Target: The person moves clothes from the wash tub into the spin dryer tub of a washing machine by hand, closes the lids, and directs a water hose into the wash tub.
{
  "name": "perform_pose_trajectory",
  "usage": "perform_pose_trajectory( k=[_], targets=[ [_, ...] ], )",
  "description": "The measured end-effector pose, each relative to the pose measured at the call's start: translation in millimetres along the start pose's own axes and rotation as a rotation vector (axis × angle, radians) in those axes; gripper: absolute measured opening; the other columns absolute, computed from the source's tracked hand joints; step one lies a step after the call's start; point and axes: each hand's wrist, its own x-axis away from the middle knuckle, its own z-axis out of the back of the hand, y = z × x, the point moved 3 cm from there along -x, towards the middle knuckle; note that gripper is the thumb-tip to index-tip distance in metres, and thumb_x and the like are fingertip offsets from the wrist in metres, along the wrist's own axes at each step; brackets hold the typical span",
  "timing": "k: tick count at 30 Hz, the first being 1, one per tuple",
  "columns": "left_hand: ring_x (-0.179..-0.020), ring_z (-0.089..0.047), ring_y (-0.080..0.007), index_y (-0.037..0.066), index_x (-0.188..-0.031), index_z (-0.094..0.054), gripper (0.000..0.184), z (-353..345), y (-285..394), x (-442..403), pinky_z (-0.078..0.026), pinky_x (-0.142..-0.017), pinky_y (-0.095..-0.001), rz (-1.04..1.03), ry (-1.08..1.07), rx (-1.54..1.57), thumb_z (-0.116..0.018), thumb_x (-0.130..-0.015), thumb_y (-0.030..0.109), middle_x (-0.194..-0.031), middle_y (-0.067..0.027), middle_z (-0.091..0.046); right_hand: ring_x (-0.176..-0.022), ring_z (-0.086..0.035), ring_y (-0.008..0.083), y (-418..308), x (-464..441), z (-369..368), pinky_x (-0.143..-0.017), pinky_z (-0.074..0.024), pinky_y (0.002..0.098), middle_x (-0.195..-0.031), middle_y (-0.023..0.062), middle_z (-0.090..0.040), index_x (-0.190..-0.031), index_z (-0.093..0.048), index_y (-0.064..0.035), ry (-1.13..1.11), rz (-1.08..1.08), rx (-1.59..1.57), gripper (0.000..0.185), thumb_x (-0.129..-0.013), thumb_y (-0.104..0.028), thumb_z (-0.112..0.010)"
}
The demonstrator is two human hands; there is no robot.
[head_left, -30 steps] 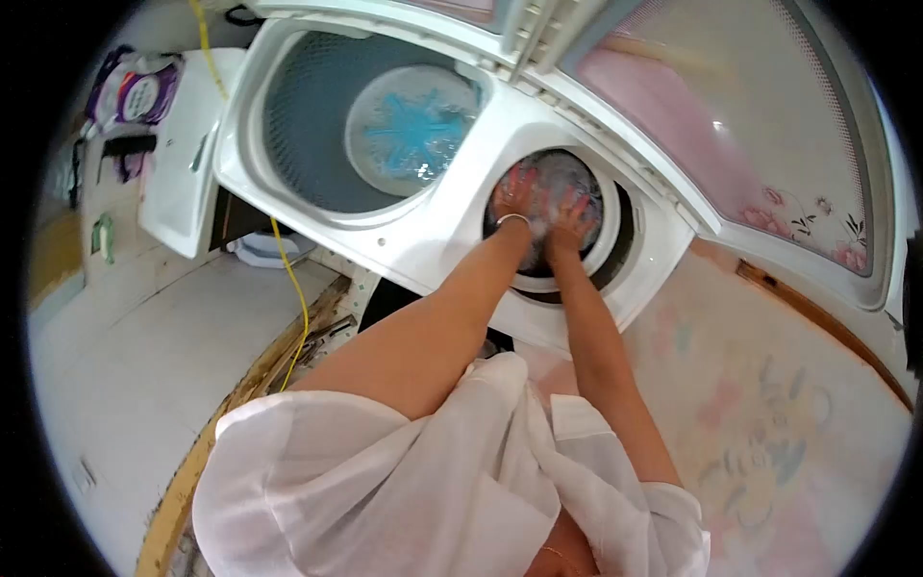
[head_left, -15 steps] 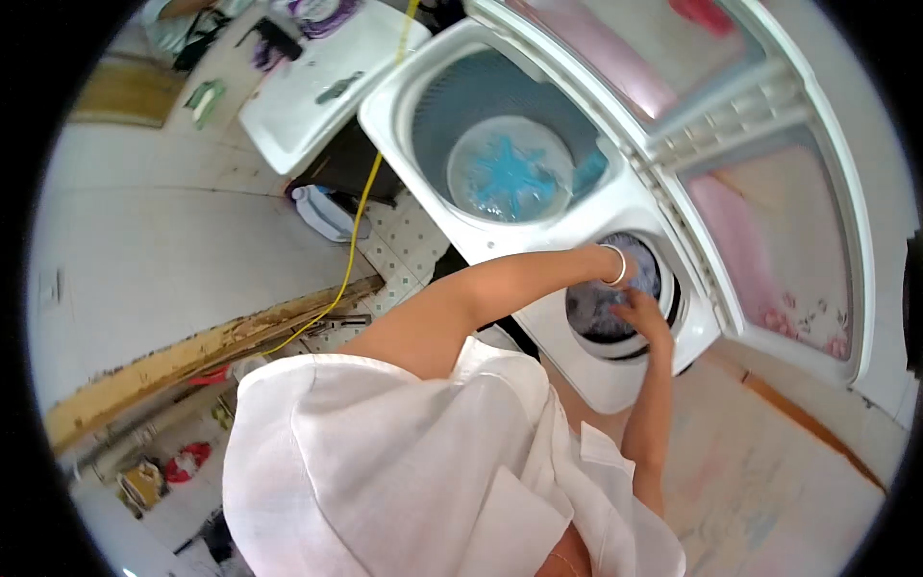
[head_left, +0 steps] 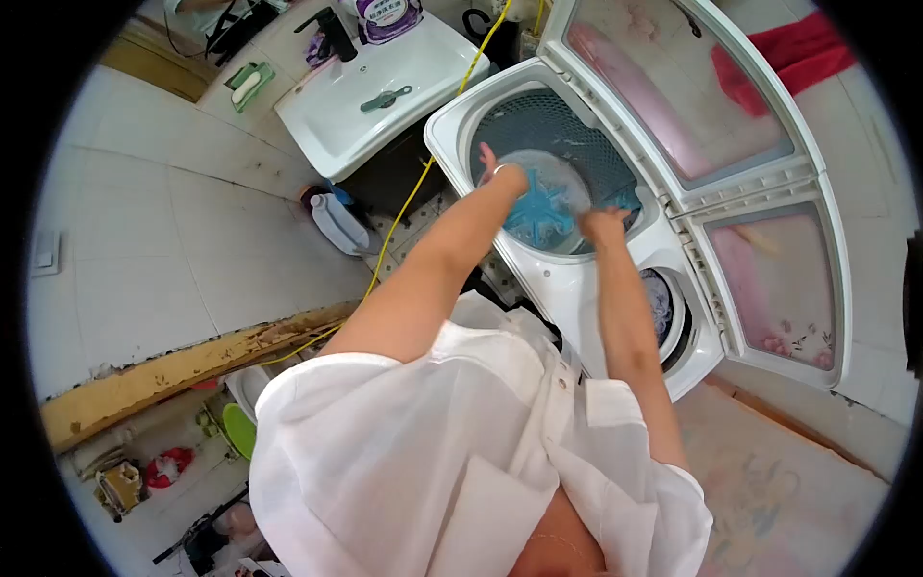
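Observation:
The twin-tub washing machine (head_left: pixel 562 274) stands before me with both lids up. My left hand (head_left: pixel 500 173), a white bangle at its wrist, is over the left side of the large wash tub (head_left: pixel 495 120), fingers apart and nothing seen in them. Over the tub's right side is my right hand (head_left: pixel 604 224), a finger stretched out; it is partly blurred and appears to hold nothing. Beneath them lies the blue agitator (head_left: pixel 540 216) at the tub's bottom. Greyish wet-looking laundry (head_left: pixel 658 303) sits in the smaller spin tub, partly hidden by my right forearm.
A white washbasin (head_left: pixel 327 120) with a black tap (head_left: pixel 332 34) is at the upper left. The yellow hose (head_left: pixel 399 212) runs down past a white jug (head_left: pixel 338 226). Behind the raised lids (head_left: pixel 769 288) hangs a red cloth (head_left: pixel 803 58).
Both hands have left the laundry in the spin tub and moved up and left over the wash tub. The view has shifted, and the laundry stays in the spin tub.

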Motion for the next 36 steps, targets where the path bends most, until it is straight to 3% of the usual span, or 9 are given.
perform_pose_trajectory(
  k=[7,10,11,13,15,17,21,28,36],
  targets=[
    [-0.121,-0.043,-0.0323,0.010,-0.135,-0.037,0.053,19.3,-29.0,19.1,-0.033,-0.101,-0.0394,-0.232,-0.092,0.041,-0.048,-0.089,0.035,-0.133,-0.0140,-0.045,-0.112,-0.051,0.0235,-123.9,76.8,41.4,-0.094,-0.0404,0.0341,-0.121,0.0084,-0.056,-0.124,-0.050,-0.0112,0.034,0.290,0.190,0.040,-0.085,-0.016,-0.052],
    [-0.119,-0.045,-0.0324,0.009,-0.132,-0.041,0.054,57.3,-33.8,20.4,-0.036,-0.098,-0.0377,-0.654,0.124,1.016,-0.052,-0.087,0.036,-0.129,-0.0154,-0.048,-0.111,-0.052,0.0239,-152.0,73.9,49.8,-0.095,-0.0404,0.0379,-0.119,0.0084,-0.056,-0.124,-0.050,-0.0117,0.132,0.442,-0.400,0.039,-0.086,-0.016,-0.051],
    [-0.119,-0.045,-0.0324,0.009,-0.132,-0.041,0.054,46.3,-33.7,15.9,-0.036,-0.098,-0.0377,-0.674,0.104,1.009,-0.052,-0.087,0.036,-0.129,-0.0154,-0.048,-0.112,-0.052,0.0233,-111.0,39.7,40.3,-0.096,-0.0394,0.0379,-0.119,0.0090,-0.056,-0.124,-0.050,-0.0111,0.015,0.399,-0.618,0.038,-0.086,-0.015,-0.051],
    [-0.114,-0.049,-0.0320,0.008,-0.128,-0.047,0.049,19.7,-61.3,-6.4,-0.038,-0.096,-0.0361,-0.097,0.135,0.163,-0.053,-0.087,0.035,-0.123,-0.0166,-0.053,-0.112,-0.052,0.0227,-77.1,28.5,33.8,-0.097,-0.0385,0.0379,-0.119,0.0096,-0.056,-0.123,-0.050,-0.0104,-0.086,0.370,-0.831,0.037,-0.086,-0.015,-0.050],
    [-0.104,-0.055,-0.0322,0.008,-0.120,-0.054,0.040,13.7,-78.0,15.3,-0.042,-0.092,-0.0365,-0.235,0.130,-0.009,-0.052,-0.088,0.033,-0.113,-0.0168,-0.058,-0.113,-0.051,0.0244,-42.9,69.2,39.8,-0.099,-0.0363,0.0368,-0.120,0.0098,-0.055,-0.123,-0.050,-0.0092,-0.022,-0.137,0.880,0.038,-0.085,-0.012,-0.052],
    [-0.096,-0.058,-0.0325,0.009,-0.109,-0.061,0.032,-2.5,-102.3,25.1,-0.045,-0.086,-0.0387,-0.375,0.314,0.447,-0.052,-0.086,0.031,-0.104,-0.0154,-0.063,-0.108,-0.053,0.0257,-80.8,133.5,89.5,-0.097,-0.0370,0.0385,-0.118,0.0113,-0.056,-0.121,-0.051,-0.0075,0.578,0.414,0.491,0.038,-0.083,-0.008,-0.053],
    [-0.087,-0.059,-0.0330,0.010,-0.098,-0.064,0.029,-5.7,-93.2,33.2,-0.047,-0.076,-0.0416,-0.400,0.475,0.037,-0.049,-0.087,0.032,-0.091,-0.0127,-0.065,-0.093,-0.057,0.0228,-181.2,278.7,199.3,-0.084,-0.0424,0.0302,-0.101,0.0084,-0.062,-0.110,-0.060,-0.0079,1.512,0.483,0.672,0.025,-0.091,-0.017,-0.047],
    [-0.078,-0.062,-0.0298,0.014,-0.098,-0.066,0.028,-6.0,-91.9,35.2,-0.049,-0.069,-0.0392,-0.193,0.527,0.135,-0.054,-0.085,0.035,-0.083,-0.0123,-0.066,-0.079,-0.056,0.0269,-133.8,324.9,223.4,-0.072,-0.0437,0.0311,-0.087,0.0128,-0.060,-0.096,-0.058,-0.0010,1.202,-0.264,0.780,0.031,-0.091,-0.030,-0.050],
    [-0.081,-0.057,-0.0117,0.008,-0.110,-0.060,0.033,70.1,-140.9,-56.1,-0.045,-0.074,-0.0232,-0.279,0.811,1.036,-0.055,-0.089,0.033,-0.093,0.0008,-0.063,-0.070,-0.057,0.0245,-115.7,331.9,14.0,-0.061,-0.0447,0.0348,-0.076,0.0077,-0.057,-0.081,-0.060,-0.0058,0.658,0.121,0.741,0.031,-0.060,-0.022,-0.076]
  ],
)
